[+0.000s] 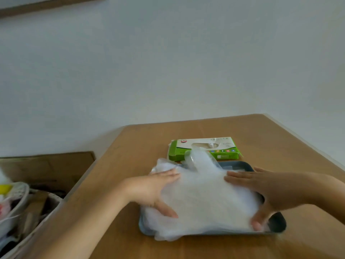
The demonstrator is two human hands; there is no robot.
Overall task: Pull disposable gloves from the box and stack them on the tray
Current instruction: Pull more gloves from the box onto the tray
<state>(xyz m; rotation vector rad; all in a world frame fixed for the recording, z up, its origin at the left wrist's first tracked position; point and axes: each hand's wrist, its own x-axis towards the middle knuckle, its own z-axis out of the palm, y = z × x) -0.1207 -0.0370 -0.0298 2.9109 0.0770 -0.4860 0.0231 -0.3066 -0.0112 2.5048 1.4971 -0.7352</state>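
While both hands lie flat on it, the pile of clear disposable gloves (205, 200) sits heaped on the dark grey tray (278, 223), spilling over the tray's left and near edges onto the wooden table (130, 146). The left hand (155, 190) presses on the pile's left side, fingers straight and together, pointing right, with the thumb spread toward the near edge; it grips nothing. The right hand (267, 191) presses on the right side in the same way, fingers straight and pointing left, its thumb resting on the pile's near right corner above the tray rim. At the pile's far edge one puffed glove (197, 158) stands up and overlaps the front of the glove box (220, 147). This green and white box lies flat just behind the tray, and more clear plastic shows through the oval opening in its top. To the left of the table, lower down, stands a pale container of mixed clutter (20, 202), too blurred to name, with a brown cardboard panel (48, 165) behind it.
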